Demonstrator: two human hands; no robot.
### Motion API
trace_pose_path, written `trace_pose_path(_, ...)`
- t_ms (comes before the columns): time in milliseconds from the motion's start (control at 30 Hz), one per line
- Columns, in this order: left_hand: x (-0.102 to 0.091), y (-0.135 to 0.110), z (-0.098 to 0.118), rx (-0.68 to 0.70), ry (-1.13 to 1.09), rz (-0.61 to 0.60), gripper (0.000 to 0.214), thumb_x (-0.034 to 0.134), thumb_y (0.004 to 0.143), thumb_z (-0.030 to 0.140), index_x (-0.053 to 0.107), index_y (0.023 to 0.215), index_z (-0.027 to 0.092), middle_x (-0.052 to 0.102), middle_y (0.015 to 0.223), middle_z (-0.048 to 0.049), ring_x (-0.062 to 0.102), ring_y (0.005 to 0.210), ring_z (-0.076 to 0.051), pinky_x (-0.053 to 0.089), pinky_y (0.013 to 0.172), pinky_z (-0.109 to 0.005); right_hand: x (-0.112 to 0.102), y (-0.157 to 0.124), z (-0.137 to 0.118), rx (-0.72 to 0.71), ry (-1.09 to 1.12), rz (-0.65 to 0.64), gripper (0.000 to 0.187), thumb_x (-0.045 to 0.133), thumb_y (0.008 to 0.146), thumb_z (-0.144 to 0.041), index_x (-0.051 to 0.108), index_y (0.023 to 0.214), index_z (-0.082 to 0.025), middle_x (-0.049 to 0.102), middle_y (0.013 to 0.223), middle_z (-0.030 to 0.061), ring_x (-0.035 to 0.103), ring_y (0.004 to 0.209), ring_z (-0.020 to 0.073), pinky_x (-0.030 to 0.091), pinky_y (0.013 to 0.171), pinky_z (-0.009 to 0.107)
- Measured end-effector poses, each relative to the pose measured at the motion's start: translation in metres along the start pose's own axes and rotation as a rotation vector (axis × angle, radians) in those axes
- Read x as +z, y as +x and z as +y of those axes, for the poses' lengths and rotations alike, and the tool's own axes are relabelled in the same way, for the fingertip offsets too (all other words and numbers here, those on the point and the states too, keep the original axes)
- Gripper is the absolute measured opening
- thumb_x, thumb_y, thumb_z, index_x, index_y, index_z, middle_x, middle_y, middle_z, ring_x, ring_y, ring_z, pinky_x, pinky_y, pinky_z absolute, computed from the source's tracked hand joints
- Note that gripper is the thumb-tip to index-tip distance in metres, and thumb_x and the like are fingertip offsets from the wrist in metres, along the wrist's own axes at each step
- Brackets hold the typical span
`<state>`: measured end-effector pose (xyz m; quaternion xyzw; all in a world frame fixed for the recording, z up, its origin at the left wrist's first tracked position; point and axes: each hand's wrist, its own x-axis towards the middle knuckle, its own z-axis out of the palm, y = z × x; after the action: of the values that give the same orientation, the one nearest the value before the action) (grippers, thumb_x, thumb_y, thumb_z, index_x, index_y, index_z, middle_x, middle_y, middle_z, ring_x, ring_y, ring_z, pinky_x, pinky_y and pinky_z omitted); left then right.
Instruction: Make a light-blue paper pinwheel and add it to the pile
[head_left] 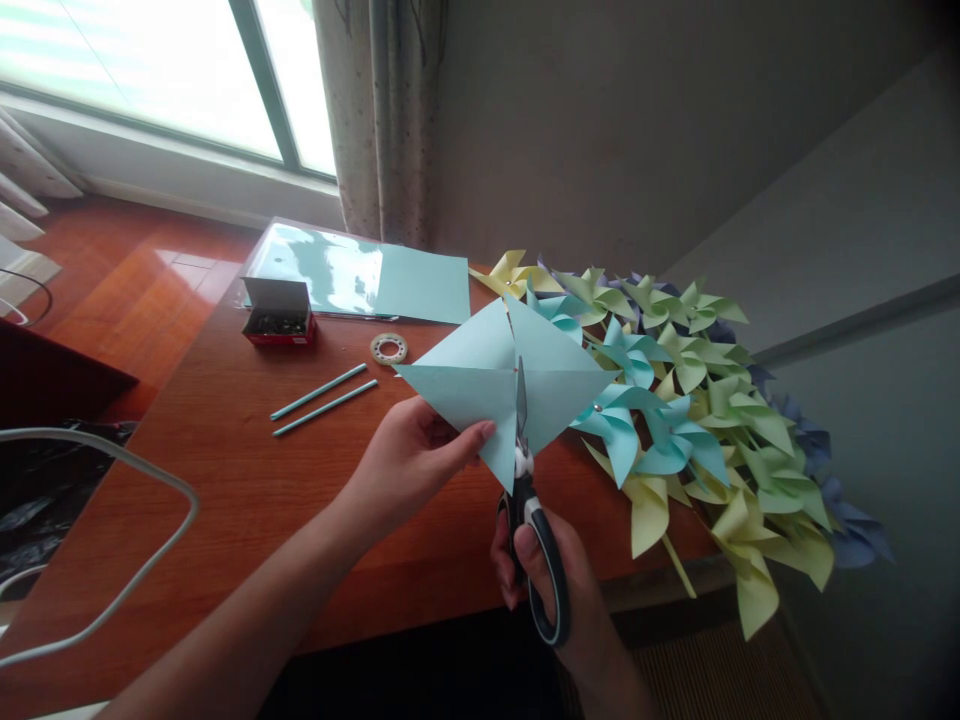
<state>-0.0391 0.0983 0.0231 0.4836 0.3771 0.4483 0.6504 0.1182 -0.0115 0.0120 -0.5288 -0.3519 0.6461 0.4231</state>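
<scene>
Scissors handles [559, 590] over table's front edge [405, 622], blue paper [476, 388] near pinwheels [679, 435]

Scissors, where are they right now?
In the head view, the scissors are just right of center, gripped in the right hand, one blade showing against the light-blue paper that the left hand holds.
</scene>
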Motion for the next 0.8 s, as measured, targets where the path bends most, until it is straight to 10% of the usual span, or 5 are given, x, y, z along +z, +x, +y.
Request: trace_pose_path(800,-0.0005,-0.0006,0.0004,-0.027,0.025,0.019,0.02,0.079,0.08,0.028,0.064,0.076,0.015,0.065,0.06,0.0002,0.062,0.054,-0.012,0.047,0.047,-0.019,0.0038,0.0004,0.0006,0.002,0.012,0.02,0.052,0.065,0.086,-0.067,0.056,0.083,-0.016,0.051,0.059,-0.0042,0.045,0.046,0.0066,0.033,0.044,0.02)
